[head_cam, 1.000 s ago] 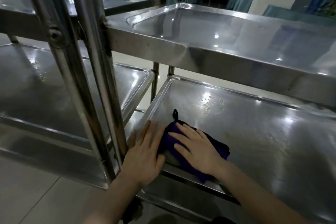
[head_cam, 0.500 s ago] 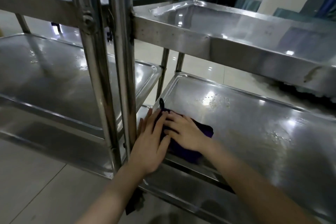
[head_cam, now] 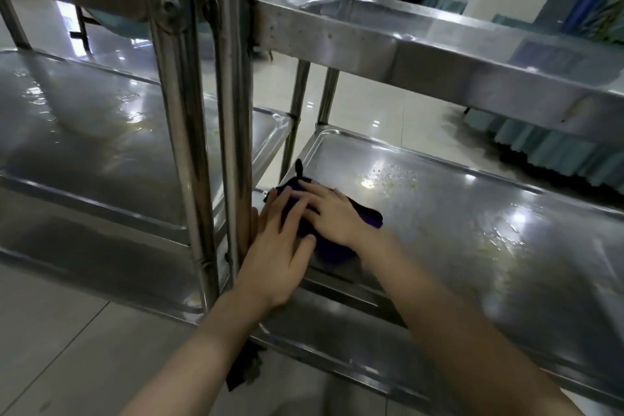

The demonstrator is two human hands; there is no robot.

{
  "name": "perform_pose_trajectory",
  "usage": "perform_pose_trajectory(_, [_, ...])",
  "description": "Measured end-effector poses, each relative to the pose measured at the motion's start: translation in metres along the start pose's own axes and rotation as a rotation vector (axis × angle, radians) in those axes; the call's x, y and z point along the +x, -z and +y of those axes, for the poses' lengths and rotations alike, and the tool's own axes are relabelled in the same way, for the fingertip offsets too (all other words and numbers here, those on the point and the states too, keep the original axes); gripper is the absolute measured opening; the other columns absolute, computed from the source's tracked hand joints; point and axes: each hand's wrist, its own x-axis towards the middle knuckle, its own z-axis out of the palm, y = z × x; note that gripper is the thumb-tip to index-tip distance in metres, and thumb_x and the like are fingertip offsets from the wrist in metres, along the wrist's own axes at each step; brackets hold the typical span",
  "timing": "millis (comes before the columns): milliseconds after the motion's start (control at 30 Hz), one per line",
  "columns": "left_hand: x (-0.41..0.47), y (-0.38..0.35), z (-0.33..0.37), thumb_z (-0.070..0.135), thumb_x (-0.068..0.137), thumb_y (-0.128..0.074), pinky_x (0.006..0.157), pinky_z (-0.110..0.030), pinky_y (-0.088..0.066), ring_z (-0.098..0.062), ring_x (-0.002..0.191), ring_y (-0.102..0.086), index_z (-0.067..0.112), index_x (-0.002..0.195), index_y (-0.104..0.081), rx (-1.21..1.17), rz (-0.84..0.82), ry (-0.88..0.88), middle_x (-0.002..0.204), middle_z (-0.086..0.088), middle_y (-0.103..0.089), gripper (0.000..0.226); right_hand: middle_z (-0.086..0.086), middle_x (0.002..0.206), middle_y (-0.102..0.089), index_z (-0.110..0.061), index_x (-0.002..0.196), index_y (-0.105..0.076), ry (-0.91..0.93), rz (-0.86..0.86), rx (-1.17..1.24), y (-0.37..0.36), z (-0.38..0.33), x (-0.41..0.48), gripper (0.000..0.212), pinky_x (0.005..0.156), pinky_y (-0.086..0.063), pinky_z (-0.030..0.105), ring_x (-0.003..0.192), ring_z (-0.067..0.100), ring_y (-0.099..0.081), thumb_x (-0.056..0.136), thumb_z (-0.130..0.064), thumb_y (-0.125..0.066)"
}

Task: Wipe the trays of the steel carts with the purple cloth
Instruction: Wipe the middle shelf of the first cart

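The purple cloth [head_cam: 366, 214] lies bunched at the near left corner of the right cart's middle tray [head_cam: 472, 240]. My right hand [head_cam: 332, 213] lies flat on top of the cloth, fingers pointing left. My left hand [head_cam: 282, 246] rests over the tray's near left rim, its fingertips on the cloth's left part, beside the cart's upright post [head_cam: 234, 111]. Water drops and crumbs [head_cam: 388, 177] sit further back on the tray. A second wet patch [head_cam: 499, 236] shows to the right.
A second steel cart stands at the left with a wet middle tray [head_cam: 101, 132]. The right cart's top tray [head_cam: 439, 30] overhangs my hands. A lower tray [head_cam: 337, 341] sits under my forearms. A dark rag [head_cam: 244, 371] hangs near the floor. Teal table skirts [head_cam: 557, 152] stand behind.
Both hands and the cloth have slid left and further into the tray's near left corner. My view has dropped lower and shifted, so the posts stand more to the right.
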Motion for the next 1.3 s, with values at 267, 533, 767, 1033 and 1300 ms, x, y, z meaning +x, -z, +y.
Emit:
perform_pose_trajectory(267, [-0.001,0.000,-0.008,0.051,0.093,-0.017,0.107,-0.021,0.020,-0.003,0.144,0.022,0.039,0.150,-0.018,0.023,-0.115,-0.059,0.162,0.010,-0.003,0.058,-0.012,0.158,-0.022,-0.032,0.147,-0.038,-0.110,-0.004,-0.003,0.025,0.028,-0.158,0.042,0.115,-0.006,0.022,0.147,0.009,-0.016,0.105,-0.031,-0.038])
perform_pose_trajectory(533, [-0.001,-0.006,-0.011,0.058,0.089,-0.002,0.095,-0.017,0.030,-0.008,0.145,0.018,0.039,0.151,-0.009,0.218,-0.167,-0.102,0.162,0.006,-0.002,0.066,-0.012,0.162,-0.009,-0.049,0.148,-0.024,-0.287,0.019,-0.097,-0.008,-0.001,-0.120,0.044,0.117,-0.004,0.044,0.149,0.014,-0.004,0.104,-0.045,-0.025])
perform_pose_trajectory(767, [-0.003,-0.010,-0.013,0.064,0.087,0.004,0.112,-0.038,0.019,-0.015,0.147,0.015,0.039,0.152,-0.002,0.333,-0.202,-0.104,0.163,0.002,0.001,0.069,-0.013,0.161,-0.016,-0.043,0.147,-0.032,-0.272,0.058,-0.035,0.006,0.011,-0.166,0.043,0.118,-0.010,0.039,0.148,0.010,-0.010,0.105,-0.040,-0.029])
perform_pose_trajectory(1033, [-0.002,-0.016,-0.018,0.052,0.092,-0.005,0.112,-0.044,0.021,-0.022,0.149,0.009,0.035,0.153,-0.009,0.466,-0.187,-0.180,0.162,-0.003,-0.008,0.064,-0.008,0.161,-0.017,-0.038,0.149,-0.030,-0.799,0.150,-0.197,0.014,0.029,-0.207,0.045,0.116,-0.019,0.043,0.148,0.017,-0.015,0.104,-0.040,-0.028])
perform_pose_trajectory(1300, [-0.002,-0.014,-0.018,0.052,0.092,-0.004,0.119,-0.047,0.008,-0.020,0.149,0.007,0.032,0.154,-0.008,0.423,-0.196,-0.202,0.162,-0.001,-0.011,0.065,-0.009,0.160,-0.021,-0.038,0.147,-0.035,-0.478,0.129,-0.081,-0.001,-0.021,-0.144,0.042,0.117,-0.012,0.043,0.148,0.014,-0.014,0.105,-0.037,-0.030])
